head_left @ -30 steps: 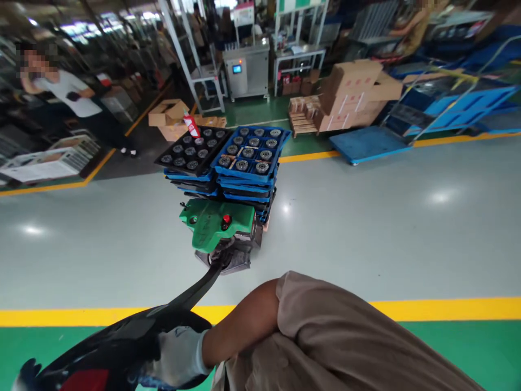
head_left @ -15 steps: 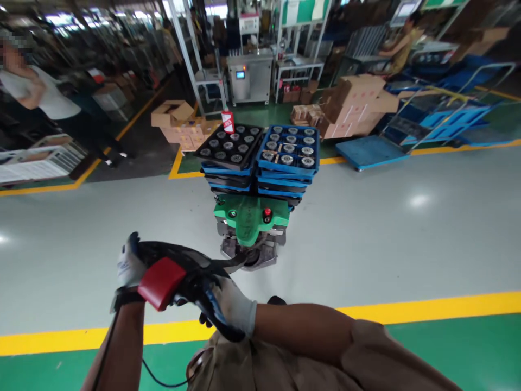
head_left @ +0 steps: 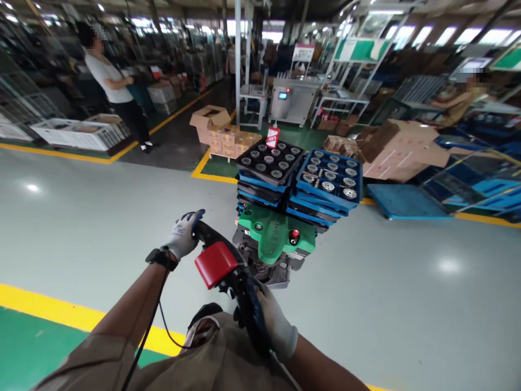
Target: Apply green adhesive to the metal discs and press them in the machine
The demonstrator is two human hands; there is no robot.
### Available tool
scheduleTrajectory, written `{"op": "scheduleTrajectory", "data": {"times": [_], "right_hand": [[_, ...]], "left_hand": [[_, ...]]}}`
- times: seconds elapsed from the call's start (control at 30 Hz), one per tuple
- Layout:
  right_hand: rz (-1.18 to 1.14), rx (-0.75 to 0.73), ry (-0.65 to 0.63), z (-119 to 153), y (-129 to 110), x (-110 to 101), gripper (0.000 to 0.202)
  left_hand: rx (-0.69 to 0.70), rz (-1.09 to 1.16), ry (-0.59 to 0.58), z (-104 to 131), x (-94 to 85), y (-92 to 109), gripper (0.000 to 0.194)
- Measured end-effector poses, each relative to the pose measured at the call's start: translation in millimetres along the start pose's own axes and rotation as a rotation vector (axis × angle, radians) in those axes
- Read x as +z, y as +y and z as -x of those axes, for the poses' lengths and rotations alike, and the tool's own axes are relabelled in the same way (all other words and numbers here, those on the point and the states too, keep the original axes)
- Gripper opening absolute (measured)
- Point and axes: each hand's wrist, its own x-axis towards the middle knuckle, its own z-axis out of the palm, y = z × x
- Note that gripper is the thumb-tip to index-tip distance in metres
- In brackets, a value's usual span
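Observation:
My gloved left hand (head_left: 182, 234) grips the far-left end of a black pallet jack handle (head_left: 234, 265) with a red block at its centre. Around the handle's near-right end is my gloved right hand (head_left: 273, 315), its fingers partly hidden behind the grip. Beyond the handle stands the green body of the electric pallet jack (head_left: 272, 234), with a red button on top. Two stacks of trays ride on it: a black tray (head_left: 266, 172) tops the left stack and a blue tray (head_left: 315, 191) the right. Both hold round metal parts. A red and white bottle (head_left: 272, 137) stands on the black tray.
Cardboard boxes (head_left: 228, 138) sit on a pallet behind the left stack. Larger cartons (head_left: 401, 146) and a blue platform trolley (head_left: 407, 202) are at right. A person (head_left: 116, 87) stands at left beside white crates (head_left: 77, 134); another sits at far right. Yellow lines mark the grey floor.
The handle has swung, its left end now farther forward and its right end nearer my body. My view has turned left and risen, so the loaded pallet jack appears farther right.

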Motion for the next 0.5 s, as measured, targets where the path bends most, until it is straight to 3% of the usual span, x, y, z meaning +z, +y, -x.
{"op": "scheduleTrajectory", "data": {"times": [0.1, 0.2, 0.37, 0.5], "right_hand": [[0.015, 0.019, 0.066, 2.4, -21.4, -26.7, 0.073], [0.078, 0.055, 0.154, 5.5, -44.8, -61.8, 0.074], [0.236, 0.032, 0.428, 17.2, -64.2, -135.2, 0.081], [0.576, -0.102, 0.618, 40.4, -65.8, -176.4, 0.073]], "left_hand": [[0.222, 0.063, -0.037, -22.2, 9.3, 1.7, 0.076], [0.397, 0.151, -0.078, -49.1, 21.3, 15.6, 0.070], [0.557, 0.231, -0.093, -91.3, 53.4, 60.0, 0.055], [0.700, 0.220, -0.173, -99.9, 83.0, 93.5, 0.048]]}}
